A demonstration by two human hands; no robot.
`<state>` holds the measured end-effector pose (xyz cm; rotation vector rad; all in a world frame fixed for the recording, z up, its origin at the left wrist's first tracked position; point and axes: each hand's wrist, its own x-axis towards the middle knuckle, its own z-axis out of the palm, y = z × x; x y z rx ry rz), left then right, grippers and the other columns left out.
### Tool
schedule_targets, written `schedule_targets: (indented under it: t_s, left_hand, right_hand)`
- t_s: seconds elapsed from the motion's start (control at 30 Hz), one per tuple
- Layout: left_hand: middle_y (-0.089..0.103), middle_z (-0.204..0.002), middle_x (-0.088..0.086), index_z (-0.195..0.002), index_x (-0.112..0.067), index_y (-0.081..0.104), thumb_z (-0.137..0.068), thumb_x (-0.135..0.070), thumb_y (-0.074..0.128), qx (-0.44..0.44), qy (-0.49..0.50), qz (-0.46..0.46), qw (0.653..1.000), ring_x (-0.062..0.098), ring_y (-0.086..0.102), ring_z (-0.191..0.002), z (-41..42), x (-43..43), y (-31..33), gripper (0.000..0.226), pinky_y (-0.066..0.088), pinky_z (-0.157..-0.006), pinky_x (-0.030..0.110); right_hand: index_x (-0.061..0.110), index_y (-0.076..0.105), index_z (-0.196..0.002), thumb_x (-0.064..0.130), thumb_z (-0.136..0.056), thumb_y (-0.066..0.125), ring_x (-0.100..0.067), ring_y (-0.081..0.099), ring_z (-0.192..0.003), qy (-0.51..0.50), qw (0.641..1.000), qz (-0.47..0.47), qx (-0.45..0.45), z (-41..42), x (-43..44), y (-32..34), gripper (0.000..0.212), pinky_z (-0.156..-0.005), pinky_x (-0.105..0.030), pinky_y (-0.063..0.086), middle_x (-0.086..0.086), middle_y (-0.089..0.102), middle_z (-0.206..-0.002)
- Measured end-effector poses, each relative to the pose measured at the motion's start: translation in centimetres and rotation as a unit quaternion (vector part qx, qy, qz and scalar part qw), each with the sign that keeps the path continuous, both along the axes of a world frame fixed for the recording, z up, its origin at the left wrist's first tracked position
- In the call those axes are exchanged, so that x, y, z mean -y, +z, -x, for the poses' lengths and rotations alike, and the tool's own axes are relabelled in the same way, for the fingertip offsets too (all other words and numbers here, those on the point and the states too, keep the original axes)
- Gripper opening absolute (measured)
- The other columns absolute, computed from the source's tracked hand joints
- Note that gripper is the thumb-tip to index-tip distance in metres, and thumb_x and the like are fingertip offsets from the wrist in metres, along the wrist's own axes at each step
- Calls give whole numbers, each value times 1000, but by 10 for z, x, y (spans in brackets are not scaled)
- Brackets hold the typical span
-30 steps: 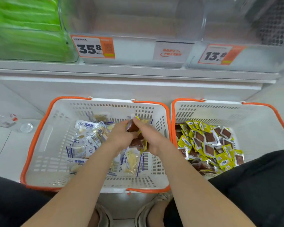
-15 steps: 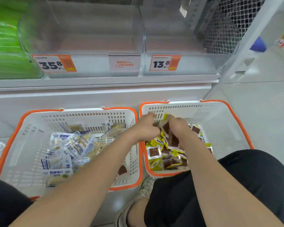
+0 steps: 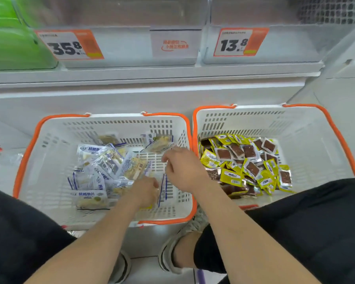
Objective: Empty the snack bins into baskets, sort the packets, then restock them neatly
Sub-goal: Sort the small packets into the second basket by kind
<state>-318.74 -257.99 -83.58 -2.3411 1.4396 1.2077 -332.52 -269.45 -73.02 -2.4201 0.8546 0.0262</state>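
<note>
Sorting, apparently: left hand (image 3: 146, 191) dug curled into blue-white packets (image 3: 103, 165) just left of it, hold unclear; right hand (image 3: 184, 171) curled beside, grasp hidden; yellow packets (image 3: 230, 177) lay separate to its right.

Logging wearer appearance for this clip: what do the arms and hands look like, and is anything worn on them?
The left forearm and right forearm are bare, with no sleeves in view. The left hand and right hand wear no gloves, and no watch, ring or band shows. Black clothing covers the legs.
</note>
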Motion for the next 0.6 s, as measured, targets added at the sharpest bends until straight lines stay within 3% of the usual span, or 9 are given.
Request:
schedule_targets:
  t_s: [0.17, 0.3, 0.37, 0.43, 0.47, 0.53, 0.6]
  left_hand:
    - [35, -134, 5, -135, -27, 43, -88, -7, 67, -3, -68, -97, 993, 28, 56, -107, -18, -17, -34, 56, 54, -88, 41]
    - [55, -130, 10, -127, -11, 59, -90, 4, 64, 12, -93, -98, 991, 28, 60, -114, -27, -14, -40, 41, 54, -89, 34]
    - [65, -108, 14, -105, -12, 69, -93, 3, 63, -7, -39, -78, 996, 27, 65, -92, -32, -12, -40, 20, 51, -74, 30]
    - [59, -90, 10, -92, -19, 62, -97, -6, 67, -67, 84, -19, 994, 26, 58, -79, -38, -8, -30, 15, 45, -68, 28]
    - [60, -89, 8, -94, -20, 61, -97, -11, 71, -123, 174, 24, 977, 25, 59, -81, -41, -4, -21, 14, 47, -70, 29]
    - [71, -100, 8, -106, -14, 68, -93, -9, 78, -283, 349, 91, 889, 28, 70, -95, -42, 5, 8, 17, 55, -76, 32]
    - [77, -109, 14, -117, -9, 70, -90, -1, 78, -406, 412, 141, 803, 30, 75, -103, -39, 16, 38, 30, 60, -78, 31]
  right_hand:
    - [15, 66, -124, 18, -98, 51, -32, 64, -108, 35, 994, -36, -100, -14, -3, -18, 31, -87, -45, 56, -11, 68, -116]
    - [14, 64, -130, 15, -101, 49, -31, 65, -97, 29, 991, -64, -115, -23, 2, -26, 33, -78, -40, 56, -13, 68, -115]
    - [12, 63, -133, 10, -101, 49, -31, 64, -93, 19, 990, -82, -117, -27, 3, -30, 35, -71, -35, 48, -14, 66, -116]
    - [14, 62, -132, 5, -99, 50, -31, 63, -90, 14, 988, -82, -128, -29, 4, -33, 36, -70, -35, 46, -14, 64, -115]
    - [14, 62, -130, 4, -97, 52, -31, 63, -91, 7, 988, -74, -132, -30, 5, -33, 36, -71, -36, 49, -14, 64, -115]
    - [15, 61, -129, 6, -95, 57, -31, 64, -101, -19, 991, -64, -113, -31, 6, -30, 35, -81, -39, 54, -13, 65, -117]
    - [17, 63, -133, 11, -96, 61, -27, 64, -104, -69, 993, -86, -45, -31, 7, -22, 38, -87, -35, 52, -9, 67, -121]
